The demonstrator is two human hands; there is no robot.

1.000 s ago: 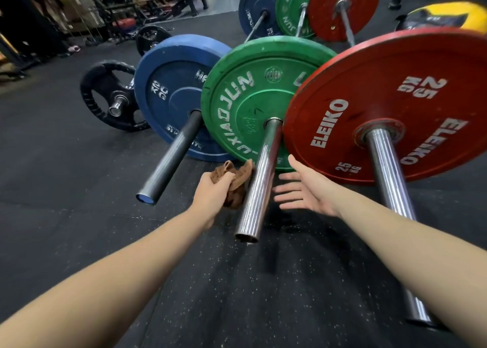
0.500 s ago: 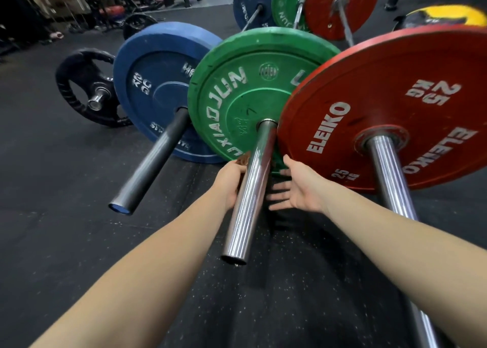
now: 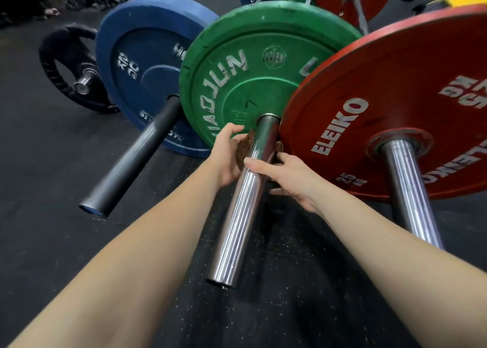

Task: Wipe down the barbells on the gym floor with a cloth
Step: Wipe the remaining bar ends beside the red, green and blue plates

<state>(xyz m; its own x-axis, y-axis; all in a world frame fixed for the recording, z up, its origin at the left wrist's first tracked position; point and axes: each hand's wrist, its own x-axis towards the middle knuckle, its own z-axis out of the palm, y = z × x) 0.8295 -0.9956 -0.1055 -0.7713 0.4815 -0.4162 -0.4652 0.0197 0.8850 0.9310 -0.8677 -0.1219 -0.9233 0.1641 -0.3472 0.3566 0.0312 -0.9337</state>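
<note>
Logging green rubber bumper plate standing on edge on speckled black rubber floor

Tracing polished chrome barbell sleeve from plate hub toward viewer, long axis running far-to-near, free end nearest

Noting left hand curling round crumpled brown cloth, pressing it against sleeve's left flank just short of hub; right hand hooking thumb over sleeve top, fingers beneath mostly hidden

Judging wipe stroke as needing to run along axis, hub toward free end

Comparing with half a second back: right hand, then spread and clear of sleeve, now clasping it; left hand now sitting nearer hub
</note>
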